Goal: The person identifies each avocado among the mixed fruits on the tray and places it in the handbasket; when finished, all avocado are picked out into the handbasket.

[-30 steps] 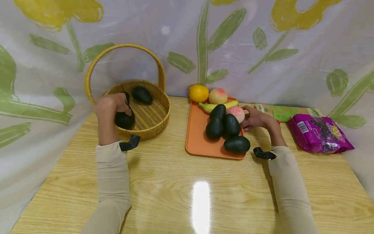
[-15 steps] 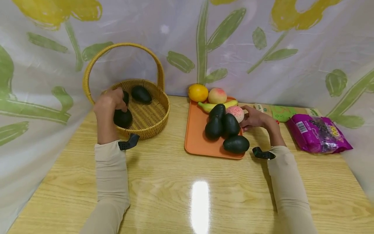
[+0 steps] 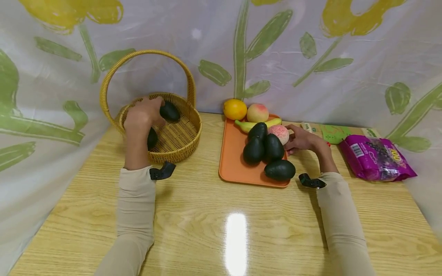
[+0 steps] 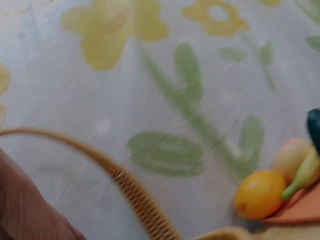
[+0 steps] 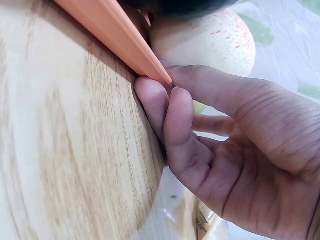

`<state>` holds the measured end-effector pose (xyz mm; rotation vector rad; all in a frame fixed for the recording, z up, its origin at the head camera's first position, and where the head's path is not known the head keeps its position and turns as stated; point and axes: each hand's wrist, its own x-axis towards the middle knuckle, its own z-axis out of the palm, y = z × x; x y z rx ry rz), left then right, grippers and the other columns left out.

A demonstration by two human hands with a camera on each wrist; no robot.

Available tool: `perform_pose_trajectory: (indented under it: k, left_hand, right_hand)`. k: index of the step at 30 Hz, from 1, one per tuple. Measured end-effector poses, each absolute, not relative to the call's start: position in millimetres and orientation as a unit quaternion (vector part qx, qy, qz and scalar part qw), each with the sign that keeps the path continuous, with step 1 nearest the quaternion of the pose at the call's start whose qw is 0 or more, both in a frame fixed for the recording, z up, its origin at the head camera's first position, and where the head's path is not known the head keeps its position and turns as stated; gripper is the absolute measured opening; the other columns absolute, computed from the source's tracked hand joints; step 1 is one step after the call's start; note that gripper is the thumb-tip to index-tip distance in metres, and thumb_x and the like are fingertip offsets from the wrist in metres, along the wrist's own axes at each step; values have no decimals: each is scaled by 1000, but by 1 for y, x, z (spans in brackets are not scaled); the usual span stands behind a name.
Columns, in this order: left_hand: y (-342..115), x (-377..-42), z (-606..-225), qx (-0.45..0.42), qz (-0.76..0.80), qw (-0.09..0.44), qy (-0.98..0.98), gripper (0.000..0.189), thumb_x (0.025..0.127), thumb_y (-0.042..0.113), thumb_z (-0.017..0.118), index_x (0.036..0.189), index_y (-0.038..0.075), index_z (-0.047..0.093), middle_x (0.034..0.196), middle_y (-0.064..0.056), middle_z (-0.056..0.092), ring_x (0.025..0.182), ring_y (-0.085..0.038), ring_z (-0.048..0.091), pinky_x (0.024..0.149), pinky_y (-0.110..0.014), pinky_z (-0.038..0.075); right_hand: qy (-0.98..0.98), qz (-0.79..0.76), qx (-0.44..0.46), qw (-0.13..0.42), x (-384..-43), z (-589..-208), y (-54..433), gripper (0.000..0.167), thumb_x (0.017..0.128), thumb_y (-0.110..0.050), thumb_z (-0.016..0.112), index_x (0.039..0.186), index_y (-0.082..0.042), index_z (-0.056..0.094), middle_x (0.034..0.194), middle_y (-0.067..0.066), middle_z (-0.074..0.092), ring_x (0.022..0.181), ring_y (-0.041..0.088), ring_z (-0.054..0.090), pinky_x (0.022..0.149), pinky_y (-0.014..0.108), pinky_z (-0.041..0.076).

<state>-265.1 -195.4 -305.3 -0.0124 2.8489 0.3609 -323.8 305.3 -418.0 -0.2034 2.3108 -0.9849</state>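
My left hand (image 3: 145, 114) is over the left side of a wicker basket (image 3: 176, 155), fingers spread apart beside a dark avocado (image 3: 170, 111). Another avocado (image 3: 152, 138) lies partly hidden below the hand. Only a sliver of that hand (image 4: 25, 205) enters the left wrist view. My right hand (image 3: 299, 138) pinches the rim of an orange tray (image 3: 231, 168), thumb above and fingers below, as the right wrist view shows the tray edge (image 5: 120, 37). Next to the thumb sits a pink-speckled peach (image 3: 279, 134). Several avocados (image 3: 253, 150) are on the tray.
At the tray's back are a banana (image 3: 246, 126), an orange-yellow fruit (image 3: 235, 109) and another peach (image 3: 258, 113). Right of it lie a purple packet (image 3: 378, 158) and a green packet (image 3: 336, 133). The basket handle (image 3: 148, 51) arches high. A flowered cloth (image 3: 214, 46) hangs behind the table.
My left hand has shifted right and toward the back inside the basket, away from the nearer avocado. My right hand stays at the tray's rim, and the tray has not moved.
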Motion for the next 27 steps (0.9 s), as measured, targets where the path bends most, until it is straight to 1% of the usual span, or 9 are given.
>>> perform_pose_trajectory:
  k: [2, 5, 8, 10, 12, 16, 20, 23, 27]
  left_hand:
    - [-177, -262, -303, -2, 120, 128, 985, 72, 97, 24, 73, 157, 6, 38, 157, -39, 33, 141, -63, 36, 113, -76, 34]
    - [-146, -258, -302, 15, 99, 115, 988, 73, 99, 28, 72, 160, 7, 37, 157, -38, 36, 141, -63, 37, 116, -77, 30]
    - [-116, -254, -303, 55, 81, 107, 989, 66, 100, 30, 72, 156, 9, 43, 155, -32, 43, 140, -59, 43, 116, -75, 32]
    - [-100, -254, -305, 87, 75, 110, 987, 63, 100, 32, 72, 153, 11, 47, 157, -27, 45, 142, -54, 44, 118, -72, 32]
    - [-86, -255, -308, 121, 71, 117, 983, 62, 100, 34, 71, 154, 14, 46, 160, -24, 43, 147, -50, 41, 121, -71, 31]
    - [-63, -256, -316, 182, 57, 121, 974, 69, 102, 42, 67, 161, 19, 39, 167, -21, 35, 153, -45, 36, 124, -67, 29]
    - [-43, -255, -325, 252, 69, 97, 961, 67, 103, 44, 64, 160, 20, 40, 163, -22, 40, 143, -44, 51, 119, -59, 42]
    - [-29, -255, -333, 315, 82, 70, 943, 64, 103, 44, 64, 158, 19, 42, 156, -21, 48, 129, -39, 62, 110, -51, 52]
    - [-13, -252, -344, 374, 91, 33, 922, 60, 104, 43, 63, 155, 15, 47, 142, -16, 57, 112, -30, 68, 101, -44, 58]
  right_hand:
    - [872, -372, -79, 307, -324, -418, 305, 90, 94, -5, 72, 163, -7, 14, 112, 14, 63, 78, 12, 71, 75, 25, 62]
    - [871, -373, -80, 309, -324, -418, 304, 90, 94, -5, 72, 163, -6, 14, 111, 13, 63, 78, 12, 70, 75, 26, 62]
    - [870, -373, -85, 310, -325, -418, 304, 89, 95, -6, 72, 163, -6, 14, 110, 13, 63, 79, 12, 70, 75, 26, 62]
    - [871, -373, -87, 307, -325, -418, 304, 89, 95, -6, 72, 162, -5, 14, 109, 13, 63, 78, 12, 70, 74, 25, 62]
    - [870, -374, -90, 307, -324, -418, 304, 90, 95, -5, 72, 163, -4, 13, 110, 14, 64, 79, 11, 71, 75, 25, 62]
    - [870, -377, -83, 308, -324, -418, 305, 91, 94, -4, 72, 163, -5, 13, 110, 14, 64, 79, 12, 71, 75, 25, 62]
    - [870, -377, -80, 308, -324, -417, 305, 90, 95, -4, 72, 163, -6, 13, 110, 14, 63, 78, 12, 71, 75, 25, 62]
    - [870, -375, -82, 310, -324, -416, 305, 89, 95, -5, 72, 163, -6, 13, 112, 15, 62, 79, 12, 71, 75, 26, 62]
    - [869, -376, -81, 311, -323, -416, 306, 89, 95, -4, 72, 163, -6, 13, 114, 16, 62, 79, 12, 71, 75, 26, 62]
